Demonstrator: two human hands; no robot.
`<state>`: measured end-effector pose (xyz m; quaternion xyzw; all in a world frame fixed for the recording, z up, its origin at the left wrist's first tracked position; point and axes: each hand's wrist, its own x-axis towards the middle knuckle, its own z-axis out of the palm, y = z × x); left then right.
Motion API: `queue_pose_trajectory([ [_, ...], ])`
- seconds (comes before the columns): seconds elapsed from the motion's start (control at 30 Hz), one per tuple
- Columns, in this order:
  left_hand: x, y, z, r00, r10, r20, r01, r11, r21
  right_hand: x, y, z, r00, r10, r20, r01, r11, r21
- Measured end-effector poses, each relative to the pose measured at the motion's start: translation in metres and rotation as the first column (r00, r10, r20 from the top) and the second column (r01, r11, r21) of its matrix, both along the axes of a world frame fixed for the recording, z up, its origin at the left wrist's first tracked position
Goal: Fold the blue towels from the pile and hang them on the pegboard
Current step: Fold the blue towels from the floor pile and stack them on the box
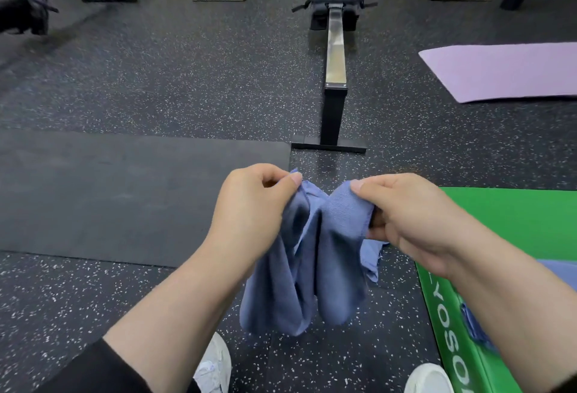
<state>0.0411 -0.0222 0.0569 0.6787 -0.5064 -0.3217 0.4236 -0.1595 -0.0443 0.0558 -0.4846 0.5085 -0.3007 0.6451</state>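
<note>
More blue towels (476, 327) on the green block (512, 224) are mostly hidden behind the right forearm. The block and the purple mat (505, 71) run off the right edge. Dark equipment (28, 15) at top left is blurred. Both white shoes (214, 367) are cut by the bottom edge.

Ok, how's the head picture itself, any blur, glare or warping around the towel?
Head view: blue towel and both hands, left hand and right hand, sharp and evenly lit; upper-left equipment smeared by blur; rower rail shows mild glare; wide-angle bending at edges.
</note>
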Motion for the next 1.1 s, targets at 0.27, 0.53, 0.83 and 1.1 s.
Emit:
queue_pose_trajectory([
  [0.27, -0.019, 0.012, 0.002, 0.994, 0.036, -0.107, -0.048, 0.993, -0.112, 0.014, 0.01, -0.004, 0.995, -0.059, 0.079, 0.053, 0.995, 0.082],
  [0.53, -0.035, 0.02, 0.002, 0.999, -0.031, 0.042, 0.035, 0.993, -0.109, 0.028, 0.014, 0.0, 0.953, -0.057, 0.297, 0.01, 0.987, 0.158],
  [0.83, -0.038, 0.023, -0.011, 0.904, -0.148, 0.402, 0.268, 0.927, -0.263, 0.025, 0.016, 0.004, 0.876, -0.182, 0.446, 0.075, 0.966, 0.247],
  [1.1, -0.012, 0.013, 0.007, 0.95, -0.172, 0.26, 0.214, 0.967, -0.14, 0.012, 0.007, 0.001, 0.966, -0.017, -0.257, -0.055, 0.961, -0.27],
])
